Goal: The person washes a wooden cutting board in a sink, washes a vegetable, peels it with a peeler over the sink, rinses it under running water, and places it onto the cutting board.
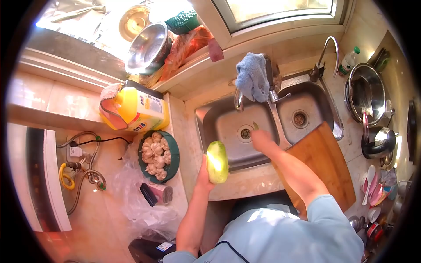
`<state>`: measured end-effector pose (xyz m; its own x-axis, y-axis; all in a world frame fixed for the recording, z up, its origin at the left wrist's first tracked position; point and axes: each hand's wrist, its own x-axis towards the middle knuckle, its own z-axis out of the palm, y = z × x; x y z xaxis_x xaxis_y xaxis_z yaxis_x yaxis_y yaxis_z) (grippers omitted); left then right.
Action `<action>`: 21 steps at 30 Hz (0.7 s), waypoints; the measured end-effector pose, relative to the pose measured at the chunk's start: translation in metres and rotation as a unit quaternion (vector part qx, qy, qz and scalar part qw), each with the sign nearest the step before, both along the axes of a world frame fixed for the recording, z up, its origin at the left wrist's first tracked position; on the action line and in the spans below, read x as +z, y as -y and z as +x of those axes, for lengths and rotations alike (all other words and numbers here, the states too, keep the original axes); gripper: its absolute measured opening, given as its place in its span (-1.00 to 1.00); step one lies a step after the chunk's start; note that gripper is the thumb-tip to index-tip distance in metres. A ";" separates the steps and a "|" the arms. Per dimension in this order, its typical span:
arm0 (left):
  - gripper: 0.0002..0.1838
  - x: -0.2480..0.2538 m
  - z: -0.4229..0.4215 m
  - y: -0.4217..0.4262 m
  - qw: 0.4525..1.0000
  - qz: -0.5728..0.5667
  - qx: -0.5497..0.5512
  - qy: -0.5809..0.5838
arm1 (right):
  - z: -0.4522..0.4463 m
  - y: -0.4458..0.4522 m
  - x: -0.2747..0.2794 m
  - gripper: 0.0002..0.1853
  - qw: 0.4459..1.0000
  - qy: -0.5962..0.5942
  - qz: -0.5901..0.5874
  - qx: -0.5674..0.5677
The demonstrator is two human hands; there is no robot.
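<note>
Left fingers (205,161) grip one green gourd (218,163); right fingers (258,135) curl closed on one green sliver (255,126)

The short-sleeved shirt (289,234) is pale blue (black cable (233,249) across).

L hand (205,176) holds green veg (218,163) nr sink (223,115).

The pale surface (244,189) had a double sink (277,125) set into it. A cutting board (320,162) overlapped the sink's near right part, reaching the near edge. Left of the sink sat a green basket (176,161), beside crumpled plastic (125,186). Metal bowls (379,85) and a bottle (348,62) stood toward the far right corner.
</note>
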<state>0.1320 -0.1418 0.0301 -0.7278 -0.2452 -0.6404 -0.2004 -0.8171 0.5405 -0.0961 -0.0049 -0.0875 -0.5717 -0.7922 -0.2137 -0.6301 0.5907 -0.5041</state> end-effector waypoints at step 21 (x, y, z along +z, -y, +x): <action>-0.46 -0.051 0.041 -0.009 0.991 -0.110 -0.002 0.078 | 0.023 0.027 0.053 -0.82 0.768 0.579 -0.274 -0.010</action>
